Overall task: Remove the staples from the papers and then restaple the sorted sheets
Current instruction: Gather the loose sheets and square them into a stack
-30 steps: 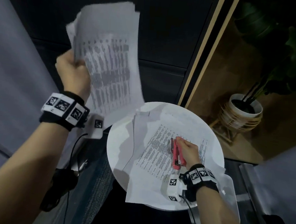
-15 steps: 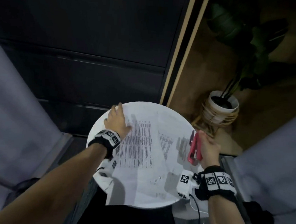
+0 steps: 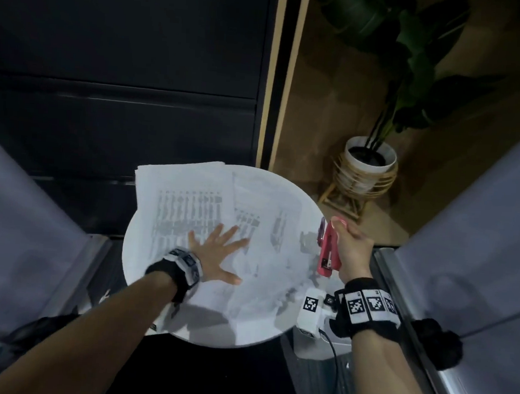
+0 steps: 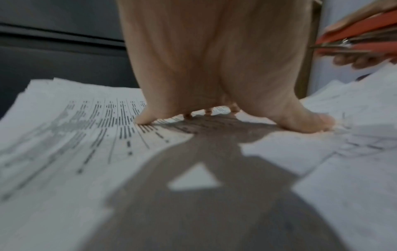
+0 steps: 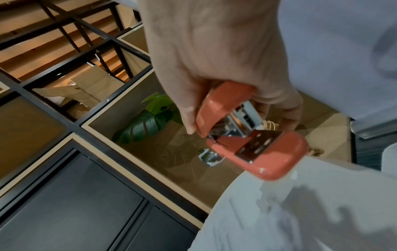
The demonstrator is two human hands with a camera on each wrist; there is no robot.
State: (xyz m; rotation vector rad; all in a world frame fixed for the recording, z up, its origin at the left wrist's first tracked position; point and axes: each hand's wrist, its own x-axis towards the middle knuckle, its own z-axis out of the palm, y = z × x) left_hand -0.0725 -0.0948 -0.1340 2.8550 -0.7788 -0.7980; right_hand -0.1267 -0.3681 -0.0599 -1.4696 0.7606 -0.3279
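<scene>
A stack of printed sheets (image 3: 184, 204) lies on the round white table (image 3: 287, 315), its far left corner overhanging the rim. More loose papers (image 3: 270, 203) lie spread beside and under it. My left hand (image 3: 218, 252) presses flat on the stack with fingers spread; in the left wrist view the fingertips (image 4: 144, 118) touch the printed page (image 4: 64, 135). My right hand (image 3: 350, 249) grips a coral-red stapler (image 3: 327, 250) just above the table's right edge, its jaws slightly apart. The right wrist view shows the stapler (image 5: 257, 149) held over the table rim (image 5: 247, 195).
A potted plant (image 3: 368, 164) in a woven stand sits on the brown floor beyond the table. Dark cabinet panels (image 3: 123, 64) run behind. Grey upholstered seats (image 3: 18, 241) flank the table left and right (image 3: 481, 227).
My left hand brought the raised stack down onto the table and now lies flat on it, nearer to me. My right hand lifted the stapler off the papers to the table's right edge.
</scene>
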